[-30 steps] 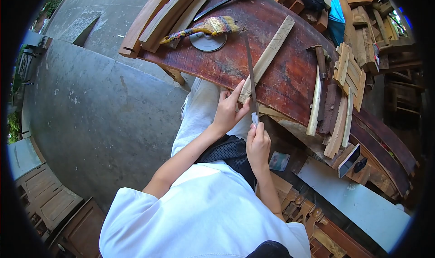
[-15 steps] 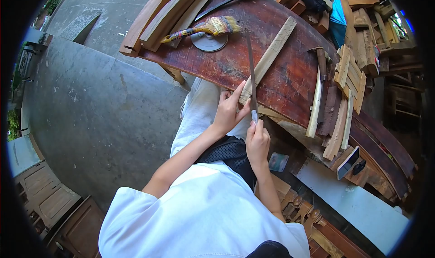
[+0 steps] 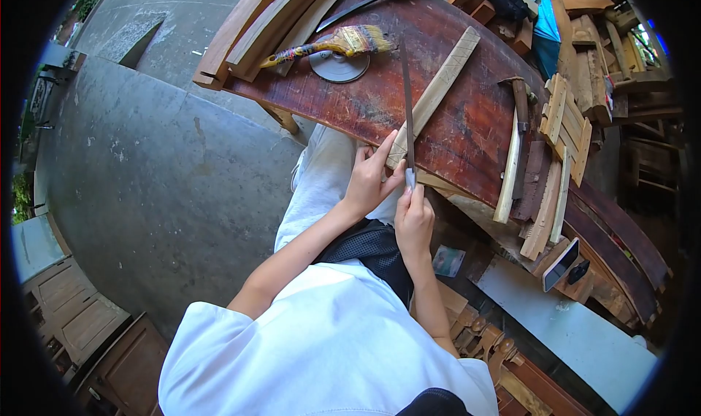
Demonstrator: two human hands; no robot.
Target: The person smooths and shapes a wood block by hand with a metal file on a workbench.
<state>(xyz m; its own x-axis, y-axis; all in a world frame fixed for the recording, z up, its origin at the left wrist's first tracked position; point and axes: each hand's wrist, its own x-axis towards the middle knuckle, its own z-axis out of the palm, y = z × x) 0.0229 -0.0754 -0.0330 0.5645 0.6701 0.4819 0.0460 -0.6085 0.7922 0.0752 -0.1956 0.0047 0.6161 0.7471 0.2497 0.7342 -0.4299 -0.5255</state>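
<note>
- Head view: left hand fingers hold the near end of the marked wooden strip on the worktop.
- Right hand fingers closed on narrow metal tool, blade across strip beside left fingertips.
- Change: tool advanced slightly; reaches farther beyond fingers.

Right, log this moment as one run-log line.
left hand: holds wooden strip at near end | right hand: grips long narrow blade by handle | blade: across strip | paintbrush: over disc

The long tool has its lower end hidden (by the right hand).
</note>
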